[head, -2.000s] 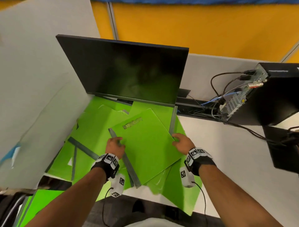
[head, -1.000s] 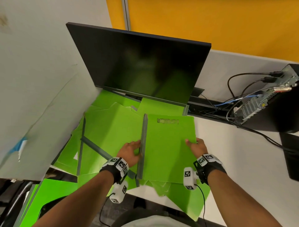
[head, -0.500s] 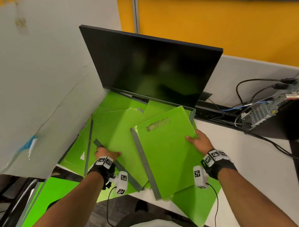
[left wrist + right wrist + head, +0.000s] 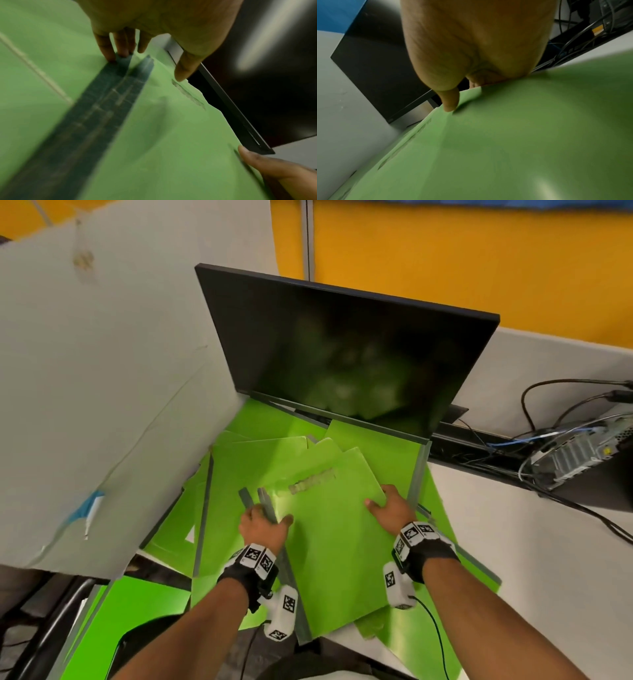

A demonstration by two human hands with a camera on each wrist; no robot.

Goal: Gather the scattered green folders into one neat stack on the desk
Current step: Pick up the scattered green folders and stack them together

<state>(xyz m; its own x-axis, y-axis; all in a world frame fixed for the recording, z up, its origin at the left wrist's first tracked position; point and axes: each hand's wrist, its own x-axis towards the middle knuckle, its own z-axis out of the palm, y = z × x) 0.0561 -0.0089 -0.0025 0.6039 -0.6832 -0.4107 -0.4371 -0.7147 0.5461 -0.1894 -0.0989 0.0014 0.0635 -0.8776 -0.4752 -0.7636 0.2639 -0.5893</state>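
Observation:
Several green folders (image 4: 260, 460) with grey spines lie fanned over the desk below the monitor. The top folder (image 4: 335, 542) lies tilted on the pile between my hands. My left hand (image 4: 267, 515) lies spread over two grey spines (image 4: 265, 501) lying side by side. In the left wrist view its straight fingers (image 4: 120, 52) touch one spine (image 4: 109, 94) and its thumb rests on the green cover (image 4: 171, 135). My right hand (image 4: 383, 503) grips the folder's right edge. Its thumb (image 4: 449, 104) is on the cover (image 4: 522, 148), with the fingers behind the edge.
A black monitor (image 4: 342, 354) leans over the back of the pile. A grey partition (image 4: 102, 371) closes the left side. A computer case with cables (image 4: 582, 450) stands at the right on the white desk (image 4: 531, 542). Another green folder (image 4: 137, 604) lies below the desk's left edge.
The top folder has slid left, so its spine now lies beside a lower folder's spine. My left hand moved right and up onto both spines. The right hand kept its hold.

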